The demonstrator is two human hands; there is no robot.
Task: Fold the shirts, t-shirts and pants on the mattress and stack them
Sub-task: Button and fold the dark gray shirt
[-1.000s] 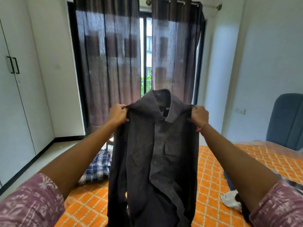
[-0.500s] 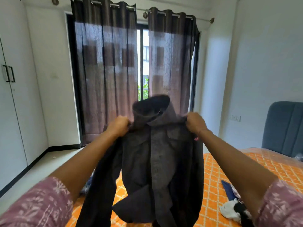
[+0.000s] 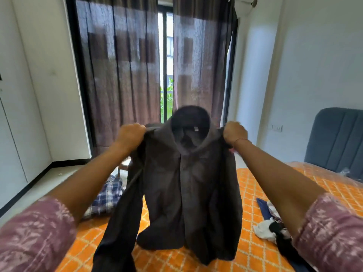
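A dark grey button-up shirt (image 3: 184, 189) hangs in the air in front of me, front side facing me, collar tipped toward me and blurred. My left hand (image 3: 130, 135) grips its left shoulder and my right hand (image 3: 233, 132) grips its right shoulder. The hem swings just above the orange patterned mattress (image 3: 253, 197). One sleeve dangles low at the left. A blue checked shirt (image 3: 106, 197) lies crumpled on the mattress's far left corner. A pile of white, black and blue clothes (image 3: 273, 226) lies at the right, partly behind my right arm.
A blue padded headboard (image 3: 337, 138) stands at the right. Dark sheer curtains (image 3: 121, 75) cover the window ahead. White wardrobe doors line the left wall, with bare floor (image 3: 39, 185) between them and the mattress.
Still held by both shoulders, the shirt was shaken: its collar flipped toward me and its lower part swung up. My hands stayed at about the same height.
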